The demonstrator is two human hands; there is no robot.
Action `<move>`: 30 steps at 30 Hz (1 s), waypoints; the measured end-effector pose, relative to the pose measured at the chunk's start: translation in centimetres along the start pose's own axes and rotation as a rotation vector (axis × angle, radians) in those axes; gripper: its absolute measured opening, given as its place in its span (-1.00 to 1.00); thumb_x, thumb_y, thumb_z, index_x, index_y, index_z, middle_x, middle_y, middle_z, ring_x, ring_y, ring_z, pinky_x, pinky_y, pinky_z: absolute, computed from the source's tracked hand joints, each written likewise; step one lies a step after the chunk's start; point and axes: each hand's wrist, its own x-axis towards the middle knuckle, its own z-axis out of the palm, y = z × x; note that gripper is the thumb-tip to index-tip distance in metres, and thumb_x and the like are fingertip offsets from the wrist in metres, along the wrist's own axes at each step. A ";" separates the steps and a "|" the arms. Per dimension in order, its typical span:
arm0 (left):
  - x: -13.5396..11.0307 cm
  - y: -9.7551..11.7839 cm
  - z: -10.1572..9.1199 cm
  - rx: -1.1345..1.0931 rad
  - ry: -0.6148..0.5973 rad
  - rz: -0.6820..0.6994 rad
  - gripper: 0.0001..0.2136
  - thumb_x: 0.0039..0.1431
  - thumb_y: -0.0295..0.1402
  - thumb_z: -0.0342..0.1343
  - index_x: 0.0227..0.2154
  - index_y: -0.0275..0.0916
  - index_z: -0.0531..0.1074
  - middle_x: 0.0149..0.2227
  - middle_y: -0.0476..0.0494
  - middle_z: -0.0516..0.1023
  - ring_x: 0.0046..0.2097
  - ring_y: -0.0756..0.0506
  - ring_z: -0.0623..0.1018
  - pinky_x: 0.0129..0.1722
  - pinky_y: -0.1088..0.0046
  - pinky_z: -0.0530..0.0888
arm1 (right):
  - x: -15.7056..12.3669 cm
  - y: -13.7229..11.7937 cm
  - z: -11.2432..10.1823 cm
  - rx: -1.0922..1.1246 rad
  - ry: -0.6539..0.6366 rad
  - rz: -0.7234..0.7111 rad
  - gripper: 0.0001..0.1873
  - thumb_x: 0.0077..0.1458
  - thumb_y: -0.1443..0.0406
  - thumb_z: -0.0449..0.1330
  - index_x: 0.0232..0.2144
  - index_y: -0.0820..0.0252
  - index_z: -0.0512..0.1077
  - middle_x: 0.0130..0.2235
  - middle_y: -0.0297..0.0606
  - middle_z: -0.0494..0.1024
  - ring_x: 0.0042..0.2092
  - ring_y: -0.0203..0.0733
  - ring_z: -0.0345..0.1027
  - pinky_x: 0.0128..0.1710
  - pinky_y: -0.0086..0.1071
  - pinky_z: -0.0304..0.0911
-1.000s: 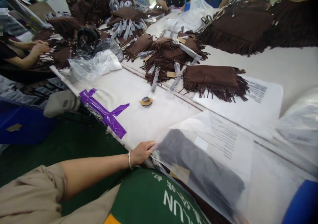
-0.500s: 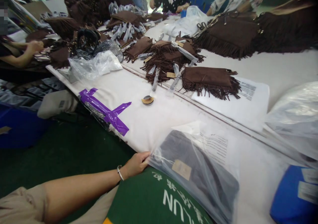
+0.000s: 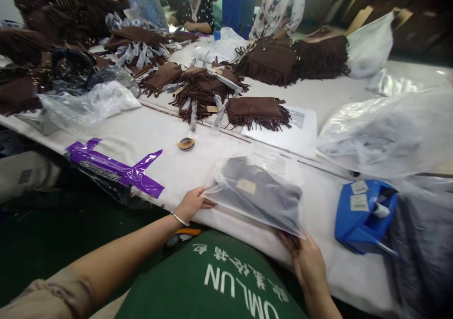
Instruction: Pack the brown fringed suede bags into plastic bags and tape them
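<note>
The head camera looks forward and down over a green apron (image 3: 212,276), from just behind the fingers (image 3: 198,200), along a white worktable (image 3: 159,137).

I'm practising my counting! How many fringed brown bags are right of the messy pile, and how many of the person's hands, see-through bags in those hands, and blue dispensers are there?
Fringed brown suede bags: 3
Hands, the left hand and the right hand: 2
See-through plastic bag: 1
Blue plastic dispenser: 1
Total: 7

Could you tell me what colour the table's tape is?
The tape is purple, in the head view.
</note>
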 end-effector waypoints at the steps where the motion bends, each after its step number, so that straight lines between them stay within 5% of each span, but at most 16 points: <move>1: 0.2 0.0 0.3 -0.041 0.043 -0.005 -0.77 0.17 -0.30 0.00 -0.18 -0.33 0.33 -0.33 -0.19 0.56 -0.31 -0.07 0.59 -0.23 0.39 0.51 | 0.6 0.0 0.5 0.047 -0.008 0.021 -0.52 -0.02 0.10 0.17 -0.06 0.20 0.40 -0.11 -0.19 0.53 -0.06 -0.01 0.39 -0.10 -0.14 0.40; 3: -0.2 -0.1 1.1 -0.015 0.016 -0.028 -0.70 0.20 -0.18 -0.04 -0.22 -0.35 0.33 -0.35 -0.25 0.56 -0.35 -0.08 0.59 -0.30 0.38 0.53 | 1.3 0.2 1.0 0.123 -0.011 0.050 -0.50 -0.02 0.14 0.17 -0.02 0.21 0.37 -0.09 -0.18 0.51 -0.04 -0.03 0.38 -0.08 -0.15 0.39; 6: -1.6 -0.5 4.2 0.249 -0.276 0.092 -0.62 0.19 -0.08 -0.04 -0.25 -0.35 0.40 -0.37 -0.23 0.56 -0.38 -0.07 0.57 -0.35 0.44 0.50 | 1.3 1.0 0.9 0.189 -0.013 0.049 -0.50 -0.02 0.16 0.18 0.00 0.19 0.35 -0.06 -0.19 0.50 -0.03 -0.04 0.36 -0.07 -0.16 0.38; 9: -1.8 -0.6 9.8 0.676 -0.493 0.539 -0.68 0.20 -0.19 -0.01 -0.06 -0.23 0.40 -0.29 -0.17 0.57 -0.30 -0.04 0.55 -0.26 0.52 0.44 | 1.0 1.2 0.4 0.216 -0.039 0.057 -0.53 -0.02 0.16 0.18 -0.03 0.17 0.37 -0.10 -0.21 0.52 -0.05 -0.05 0.38 -0.10 -0.18 0.38; 12: -0.4 -0.6 15.6 1.091 -0.474 0.933 -0.62 0.22 -0.25 -0.02 0.09 -0.19 0.28 -0.30 -0.21 0.57 -0.35 -0.09 0.54 -0.35 0.48 0.41 | 1.0 1.2 0.2 0.181 -0.045 0.050 -0.62 -0.02 0.17 0.15 -0.15 0.22 0.42 -0.22 -0.22 0.56 -0.14 -0.07 0.43 -0.17 -0.22 0.40; 15: 1.1 -0.4 18.7 1.318 -0.455 1.188 -0.69 0.25 -0.30 -0.07 0.00 -0.24 0.35 -0.47 -0.20 0.55 -0.49 -0.07 0.50 -0.50 0.50 0.35 | 1.0 1.6 0.0 0.138 0.007 0.021 -0.72 -0.03 0.17 0.13 -0.33 0.25 0.44 -0.34 -0.25 0.57 -0.24 -0.10 0.45 -0.24 -0.27 0.40; 19: 2.1 -0.1 18.1 1.374 -0.519 1.496 -0.68 0.24 -0.42 -0.12 0.03 -0.22 0.32 -0.50 -0.13 0.51 -0.52 -0.02 0.46 -0.54 0.54 0.31 | 1.0 2.6 -0.2 0.142 0.058 0.002 -0.73 -0.04 0.14 0.11 -0.37 0.24 0.40 -0.36 -0.26 0.57 -0.26 -0.10 0.46 -0.25 -0.25 0.41; 23: 2.5 0.0 16.5 1.347 -0.598 1.663 -0.59 0.22 -0.49 -0.15 0.13 -0.14 0.21 -0.50 -0.07 0.49 -0.49 0.00 0.45 -0.54 0.54 0.29 | 1.0 3.1 -0.5 0.137 0.069 0.016 -0.67 -0.02 0.07 0.10 -0.38 0.24 0.41 -0.36 -0.24 0.57 -0.26 -0.08 0.46 -0.27 -0.25 0.41; 26: 2.7 -0.4 16.7 1.353 -0.569 1.678 -0.63 0.26 -0.43 -0.15 0.11 -0.14 0.24 -0.48 -0.08 0.49 -0.46 -0.01 0.47 -0.51 0.54 0.29 | 1.1 3.0 -0.6 0.135 0.068 0.028 -0.62 0.00 0.04 0.08 -0.37 0.25 0.44 -0.35 -0.21 0.58 -0.25 -0.06 0.46 -0.28 -0.26 0.41; 30: 2.4 -0.8 18.3 1.406 -0.398 1.532 -0.69 0.31 -0.25 -0.17 -0.07 -0.29 0.37 -0.44 -0.17 0.52 -0.45 -0.06 0.50 -0.51 0.50 0.29 | 1.0 2.5 -0.3 0.162 0.041 0.034 -0.56 0.03 0.03 0.05 -0.30 0.30 0.46 -0.33 -0.16 0.58 -0.23 -0.04 0.47 -0.27 -0.23 0.42</move>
